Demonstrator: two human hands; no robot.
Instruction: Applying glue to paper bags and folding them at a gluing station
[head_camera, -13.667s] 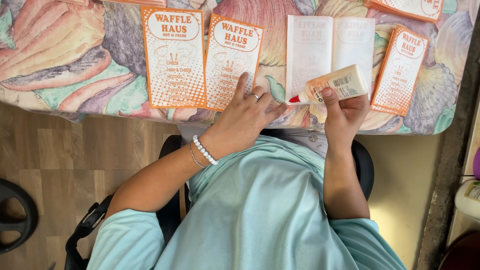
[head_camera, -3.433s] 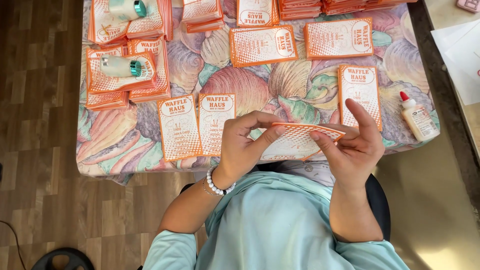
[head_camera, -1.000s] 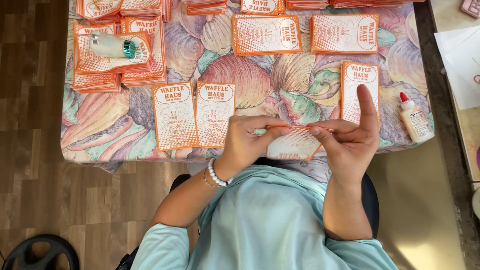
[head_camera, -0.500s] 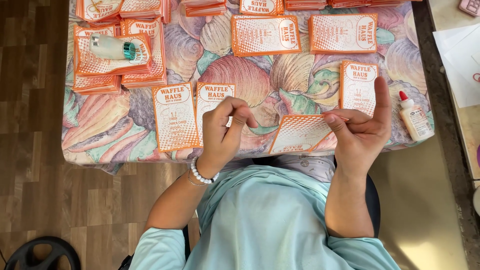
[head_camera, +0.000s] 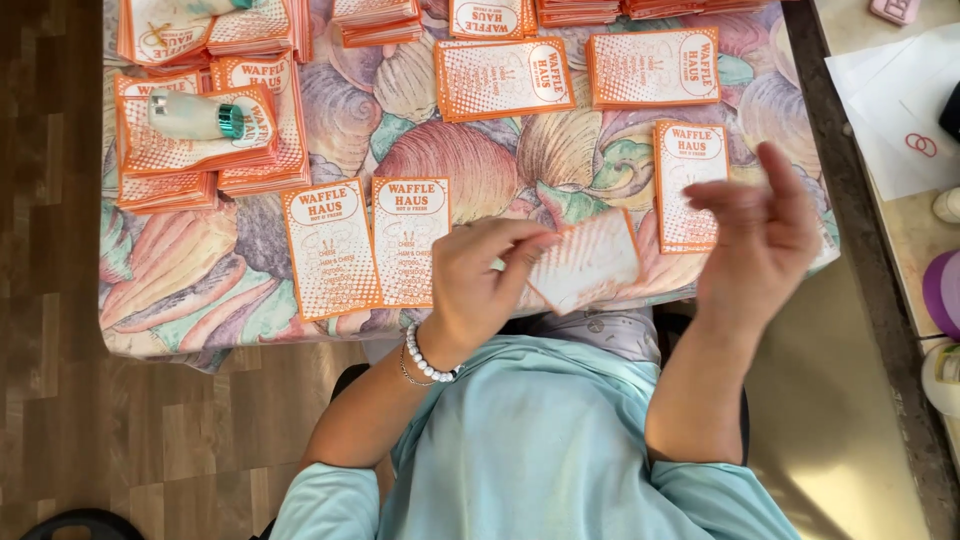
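Observation:
My left hand (head_camera: 478, 283), with a bead bracelet at the wrist, pinches the left edge of a folded orange-and-white paper card (head_camera: 590, 262) just above the table's near edge. My right hand (head_camera: 762, 232) hovers to the right of the card, fingers apart and blurred, holding nothing. Two matching cards (head_camera: 368, 246) lie flat side by side left of my left hand. One more card (head_camera: 688, 185) lies upright just behind my right hand.
The table (head_camera: 200, 290) has a shell-patterned cloth. Stacks of the same cards (head_camera: 200, 150) fill the far left and back, one with a pale glue bottle (head_camera: 196, 114) lying on it. Two flat cards (head_camera: 578, 72) lie at the back. A side counter with white paper (head_camera: 885, 95) stands at right.
My right hand has let go of the card and lifted away to the right. My left hand now holds the card alone, tilted.

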